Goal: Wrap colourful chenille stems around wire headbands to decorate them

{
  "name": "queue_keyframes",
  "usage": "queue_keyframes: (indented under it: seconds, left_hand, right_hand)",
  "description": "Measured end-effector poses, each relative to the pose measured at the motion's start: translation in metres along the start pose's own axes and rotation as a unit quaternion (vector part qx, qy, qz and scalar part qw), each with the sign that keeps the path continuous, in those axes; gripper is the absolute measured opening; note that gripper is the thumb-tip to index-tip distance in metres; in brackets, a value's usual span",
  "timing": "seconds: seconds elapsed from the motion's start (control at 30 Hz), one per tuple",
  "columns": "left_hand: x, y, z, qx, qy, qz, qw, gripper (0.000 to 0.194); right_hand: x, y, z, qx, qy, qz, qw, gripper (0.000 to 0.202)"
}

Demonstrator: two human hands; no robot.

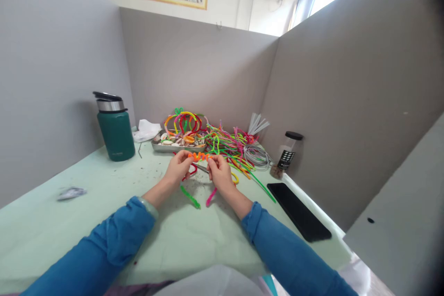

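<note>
Between my two hands stretches an orange pipe cleaner [200,157], bent into a wavy coil. My left hand [178,169] pinches its left end, and my right hand [221,173] pinches the right end. Below them on the table lie a green pipe cleaner piece [190,197] and a pink pipe cleaner piece [211,197]. A red bent piece [191,171] is close to my left fingers, and a yellow curved piece [235,177] shows beside my right hand. What looks like a pair of scissors [201,167] lies partly hidden behind my right fingers.
Behind my hands stand a metal tray [163,148] of small pieces and a heap of colourful pipe cleaners [231,141]. A green bottle [116,134] is at left. On the right are a wire coil [257,156], a clear jar [286,155] and a black phone-like slab [299,212]. Grey partitions enclose the table.
</note>
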State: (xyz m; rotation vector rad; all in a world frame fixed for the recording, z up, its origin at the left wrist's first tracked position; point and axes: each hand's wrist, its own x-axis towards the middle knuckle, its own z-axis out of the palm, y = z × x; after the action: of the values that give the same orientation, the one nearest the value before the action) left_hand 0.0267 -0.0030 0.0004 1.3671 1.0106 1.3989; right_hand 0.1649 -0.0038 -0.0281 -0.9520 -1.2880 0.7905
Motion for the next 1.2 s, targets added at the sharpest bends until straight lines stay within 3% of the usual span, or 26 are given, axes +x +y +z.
queue_keyframes:
  seconds: [0.57, 0.9, 1.2]
  left_hand:
    - [0.0044, -0.0049, -0.0011, 0.012, 0.005, 0.000, 1.000, 0.012]
    - [0.0046, -0.0045, -0.0020, 0.005, -0.003, -0.012, 1.000, 0.024]
    - [0.0020, -0.0041, -0.0038, 0.035, -0.056, -0.003, 0.998, 0.021]
  right_hand:
    - [-0.0009, -0.0009, 0.0008, -0.004, 0.002, -0.007, 1.000, 0.017]
    - [0.0005, 0.0000, -0.0005, -0.010, -0.007, -0.003, 1.000, 0.017]
    - [0.0021, -0.0034, -0.0056, -0.068, -0.059, -0.014, 0.996, 0.038]
